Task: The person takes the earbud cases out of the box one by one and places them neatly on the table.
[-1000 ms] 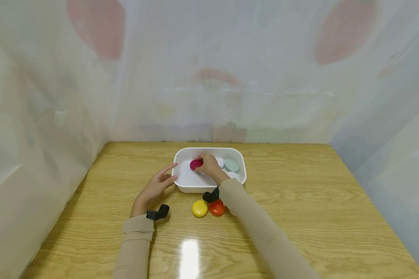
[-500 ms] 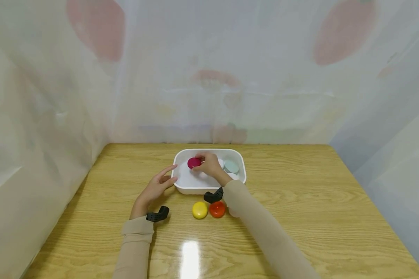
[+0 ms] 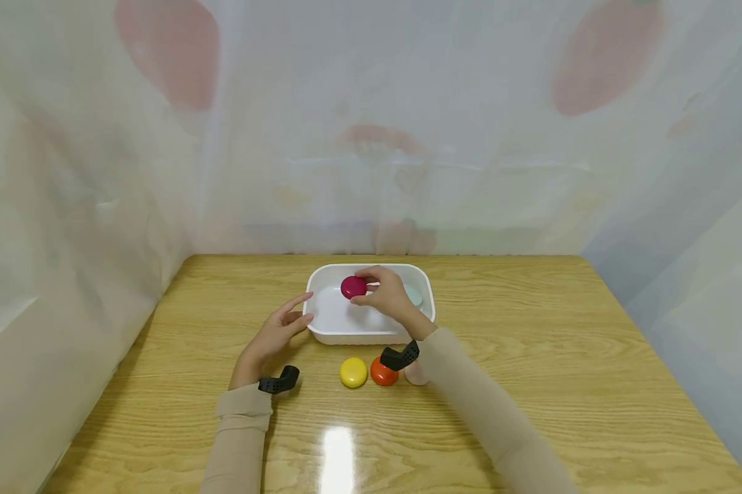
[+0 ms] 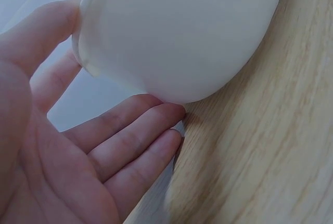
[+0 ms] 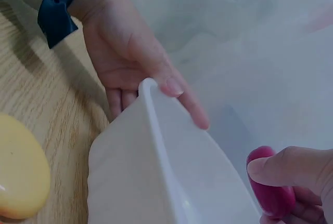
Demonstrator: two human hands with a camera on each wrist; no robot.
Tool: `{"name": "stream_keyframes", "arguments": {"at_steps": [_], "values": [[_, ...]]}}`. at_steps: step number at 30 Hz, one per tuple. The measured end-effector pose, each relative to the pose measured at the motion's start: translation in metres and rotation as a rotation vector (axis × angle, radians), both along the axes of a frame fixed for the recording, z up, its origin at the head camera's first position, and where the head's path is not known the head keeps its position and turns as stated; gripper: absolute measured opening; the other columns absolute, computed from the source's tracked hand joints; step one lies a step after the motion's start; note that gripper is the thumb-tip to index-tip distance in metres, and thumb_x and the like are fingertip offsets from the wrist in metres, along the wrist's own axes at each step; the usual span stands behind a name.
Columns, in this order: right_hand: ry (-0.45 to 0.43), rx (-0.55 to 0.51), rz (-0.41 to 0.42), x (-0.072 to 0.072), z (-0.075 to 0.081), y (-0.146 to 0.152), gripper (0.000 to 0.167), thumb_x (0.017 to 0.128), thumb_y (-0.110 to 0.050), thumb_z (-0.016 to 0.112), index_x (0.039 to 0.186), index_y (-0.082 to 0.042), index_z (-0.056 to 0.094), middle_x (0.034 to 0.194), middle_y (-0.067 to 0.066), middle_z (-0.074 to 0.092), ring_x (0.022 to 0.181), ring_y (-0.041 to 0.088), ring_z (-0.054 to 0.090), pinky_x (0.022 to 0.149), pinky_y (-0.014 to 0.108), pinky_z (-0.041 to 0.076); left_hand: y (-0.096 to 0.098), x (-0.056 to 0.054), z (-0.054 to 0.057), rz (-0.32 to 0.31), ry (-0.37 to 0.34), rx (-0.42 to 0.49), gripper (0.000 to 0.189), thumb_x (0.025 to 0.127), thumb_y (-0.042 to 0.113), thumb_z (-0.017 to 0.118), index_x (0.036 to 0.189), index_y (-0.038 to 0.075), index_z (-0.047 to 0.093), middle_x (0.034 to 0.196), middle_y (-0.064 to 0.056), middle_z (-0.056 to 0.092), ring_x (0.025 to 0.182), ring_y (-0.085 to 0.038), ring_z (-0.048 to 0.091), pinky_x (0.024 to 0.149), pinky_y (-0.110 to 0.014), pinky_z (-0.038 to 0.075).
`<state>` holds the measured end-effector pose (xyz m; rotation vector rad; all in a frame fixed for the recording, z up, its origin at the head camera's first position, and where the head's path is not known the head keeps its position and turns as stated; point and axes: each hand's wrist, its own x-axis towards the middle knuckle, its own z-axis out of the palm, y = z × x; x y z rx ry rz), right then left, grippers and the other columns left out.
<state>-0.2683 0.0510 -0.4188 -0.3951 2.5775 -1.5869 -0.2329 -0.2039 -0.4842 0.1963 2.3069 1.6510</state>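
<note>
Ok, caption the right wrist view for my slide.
Right hand pinches a magenta disc; left hand holds the tray; a yellow disc lies on the table.

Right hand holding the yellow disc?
No: the right hand pinches the magenta disc, while the yellow disc lies on the table.

A wooden table and pale sheets

Your table has wavy lines. The sheets hang behind it and at both sides. Look up and you see a big red shape on your left and another red shape on your right, both blurry. A bright white patch shines on the wood near you.
</note>
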Motion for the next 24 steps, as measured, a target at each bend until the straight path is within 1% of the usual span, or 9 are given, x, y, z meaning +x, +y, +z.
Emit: {"name": "stream_keyframes", "arguments": {"at_steps": [3,7,11,14,20,24], "values": [[-0.003,-0.022,-0.002,0.007,0.005,0.009,0.050,0.075,-0.003,0.080,0.122,0.003,0.062,0.125,0.020,0.062,0.113,0.034,0.063,0.095,0.038,0.054,-0.001,0.000,0.000,0.003,0.003,0.000,0.057,0.097,0.039,0.055,0.149,0.030,0.034,0.141,-0.025,0.051,0.131,-0.037,0.049,0.113,-0.057,0.034],[-0.002,-0.093,0.001,0.017,0.011,0.022,0.051,0.076,0.000,0.078,0.123,0.005,0.060,0.127,0.023,0.061,0.115,0.037,0.061,0.098,0.039,0.052,-0.001,0.000,0.000,-0.001,0.016,-0.007,0.057,0.097,0.039,0.055,0.150,0.030,0.034,0.140,-0.025,0.051,0.130,-0.037,0.050,0.112,-0.056,0.037],[0.033,-0.153,0.017,0.027,0.013,0.038,0.050,0.076,0.004,0.076,0.124,0.008,0.059,0.127,0.026,0.059,0.116,0.038,0.060,0.098,0.041,0.052,-0.002,0.001,0.001,-0.004,0.017,-0.006,0.057,0.098,0.038,0.054,0.150,0.029,0.033,0.140,-0.025,0.051,0.130,-0.037,0.050,0.112,-0.056,0.037],[0.062,-0.168,0.035,0.035,0.011,0.051,0.050,0.076,0.005,0.076,0.123,0.009,0.058,0.127,0.027,0.058,0.114,0.040,0.061,0.097,0.042,0.052,-0.002,0.001,0.001,-0.005,0.015,-0.003,0.057,0.098,0.038,0.054,0.150,0.029,0.033,0.141,-0.025,0.050,0.130,-0.037,0.050,0.112,-0.057,0.036],[0.066,-0.186,0.067,0.051,0.004,0.077,0.050,0.075,0.004,0.077,0.121,0.010,0.060,0.125,0.029,0.059,0.111,0.043,0.061,0.095,0.036,0.053,-0.002,0.000,0.001,-0.007,0.006,-0.002,0.057,0.098,0.038,0.054,0.150,0.029,0.033,0.143,-0.024,0.048,0.132,-0.037,0.048,0.113,-0.056,0.035],[0.066,-0.169,0.087,0.062,0.000,0.095,0.049,0.075,0.002,0.078,0.120,0.009,0.060,0.124,0.029,0.059,0.111,0.039,0.062,0.094,0.034,0.054,-0.003,0.000,0.001,-0.009,0.009,-0.017,0.058,0.098,0.040,0.054,0.151,0.029,0.032,0.143,-0.024,0.049,0.131,-0.037,0.048,0.113,-0.056,0.036]]}}
